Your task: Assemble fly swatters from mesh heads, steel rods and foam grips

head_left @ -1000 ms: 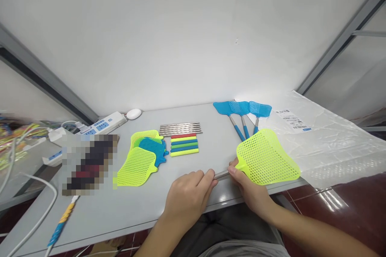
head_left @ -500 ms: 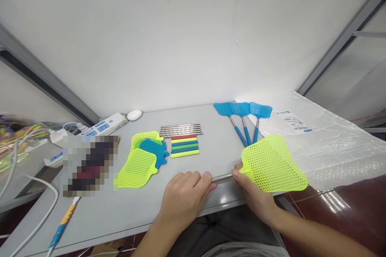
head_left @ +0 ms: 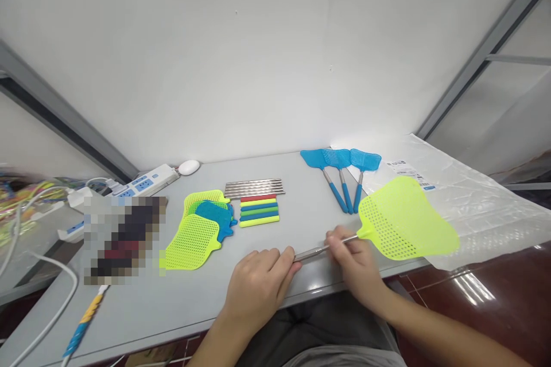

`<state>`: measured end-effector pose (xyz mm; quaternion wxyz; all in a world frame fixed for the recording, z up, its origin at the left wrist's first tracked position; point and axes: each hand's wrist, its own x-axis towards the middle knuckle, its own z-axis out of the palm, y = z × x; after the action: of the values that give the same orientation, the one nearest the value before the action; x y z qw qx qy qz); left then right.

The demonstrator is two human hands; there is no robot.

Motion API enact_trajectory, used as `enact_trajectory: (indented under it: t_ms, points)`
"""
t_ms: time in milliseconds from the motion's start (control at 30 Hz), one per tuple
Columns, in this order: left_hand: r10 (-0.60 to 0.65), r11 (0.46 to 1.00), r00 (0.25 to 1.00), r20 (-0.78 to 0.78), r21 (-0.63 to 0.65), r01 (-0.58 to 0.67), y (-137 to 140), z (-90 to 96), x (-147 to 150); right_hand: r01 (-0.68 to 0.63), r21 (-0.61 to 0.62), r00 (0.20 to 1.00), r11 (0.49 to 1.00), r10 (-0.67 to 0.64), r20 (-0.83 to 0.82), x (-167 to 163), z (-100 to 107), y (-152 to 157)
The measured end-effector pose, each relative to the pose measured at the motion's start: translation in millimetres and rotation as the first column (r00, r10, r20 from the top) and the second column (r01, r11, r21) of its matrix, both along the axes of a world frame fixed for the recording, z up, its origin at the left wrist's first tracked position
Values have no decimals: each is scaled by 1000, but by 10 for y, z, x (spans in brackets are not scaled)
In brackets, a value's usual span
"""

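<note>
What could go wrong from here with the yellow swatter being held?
The slim metal rod might slip, since the left hand and right hand grip only short stretches of it. The yellow head, held out over the plastic packaging, could catch on it. A careless swing might also knock the blue swatters lying nearby.

1. The held swatter head [head_left: 394, 223] is bright yellow-green, dotted with a grid of small holes; its rod [head_left: 307, 254] is shiny silver.
2. The piled heads [head_left: 193, 243] show yellow-green, green and blue.
3. The grips [head_left: 259, 211] run red, yellow, blue, green, blue, yellow.
4. The tubes [head_left: 253, 188] gleam silver.
5. Three swatters [head_left: 338, 157] pair blue heads and handles with silver shafts.
6. The tabletop [head_left: 301, 212] is pale grey.
</note>
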<state>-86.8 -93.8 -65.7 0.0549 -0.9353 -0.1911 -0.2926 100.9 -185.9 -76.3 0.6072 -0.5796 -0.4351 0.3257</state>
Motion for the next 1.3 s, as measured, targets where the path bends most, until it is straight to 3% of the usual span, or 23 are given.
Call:
enact_trajectory:
  t_ms: [100, 333, 500, 633, 833, 967, 1167, 1300]
  points:
    - [-6, 1000, 1000, -19, -11, 6, -10, -12, 13, -80, -43, 995, 996, 82, 56, -82, 46, 38]
    - [-45, 999, 998, -48, -31, 44, 50, 3, -38, -6, 4, 990, 1000, 5, 142, 25, 98, -58]
    - [-29, 999, 999, -13, -21, 28, 93, 15, -79, 101, 88, 994, 991, -103, 23, 259, 45, -111]
    - [-27, 1000, 1000, 4, -15, 27, 79, 4, -55, 145, 84, 989, 986, -141, -47, 268, 13, -101]
    - [-43, 999, 999, -19, -5, 43, 49, -26, -16, -124, -29, 985, 992, 127, 120, 22, 129, 26]
    - [-54, 998, 998, -27, 33, 55, 86, -2, -73, -107, -8, 983, 994, 107, 149, 92, 163, -20]
    - [-2, 995, 1000, -18, 104, 3, 210, 69, -231, 147, 53, 986, 988, -143, -80, 539, 199, -216]
    - [-20, 997, 1000, -9, 75, 21, 211, 53, -231, 141, 72, 974, 987, -125, -186, 608, 240, -203]
